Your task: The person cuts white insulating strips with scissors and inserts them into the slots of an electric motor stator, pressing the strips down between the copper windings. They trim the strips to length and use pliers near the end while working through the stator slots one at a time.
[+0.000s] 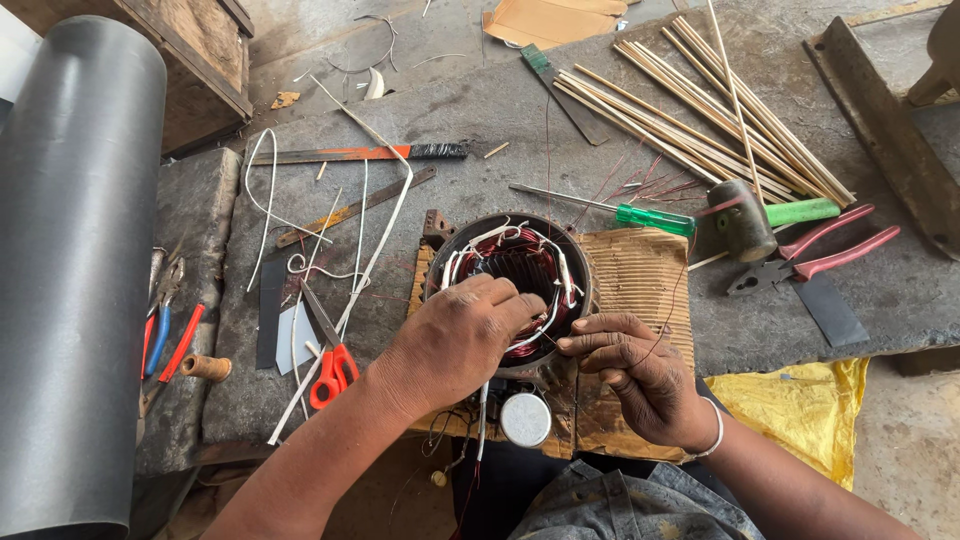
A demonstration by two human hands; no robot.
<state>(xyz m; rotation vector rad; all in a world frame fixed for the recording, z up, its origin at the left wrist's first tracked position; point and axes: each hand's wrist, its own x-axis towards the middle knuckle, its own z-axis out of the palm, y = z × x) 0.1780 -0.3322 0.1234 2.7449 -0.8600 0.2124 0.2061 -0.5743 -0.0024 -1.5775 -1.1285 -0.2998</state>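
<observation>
The left hand [462,340] lies over the motor stator [512,290], fingers curled together onto its copper windings and white sleeved leads. The right hand [640,375] pinches a thin wire [672,300] at the stator's near rim. Just beyond the fingertips lie a green-handled screwdriver [610,210], a mallet [745,218] and red pliers [815,255]; orange scissors [330,365] sit left of the left wrist
</observation>
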